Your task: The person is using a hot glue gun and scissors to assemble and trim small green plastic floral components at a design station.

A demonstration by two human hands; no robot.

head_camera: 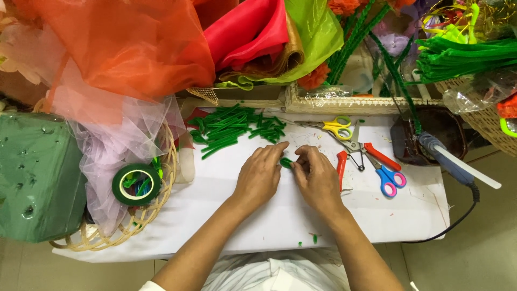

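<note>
My left hand [260,177] and my right hand [316,178] meet over the white table [226,215], both pinching one short green pipe cleaner piece [285,162] between their fingertips. Just beyond my hands lies a pile of cut green pipe cleaner pieces [231,128]. To the right of my right hand lie red-handled pliers [355,153], yellow scissors [334,127] and blue and pink scissors [389,179].
A roll of green floral tape [136,184] sits in a wicker basket [156,207] at the left, next to a green foam block [37,178]. Orange, pink and green fabrics [134,48] crowd the back. A glue gun [458,167] and long green pipe cleaners [463,56] are at right.
</note>
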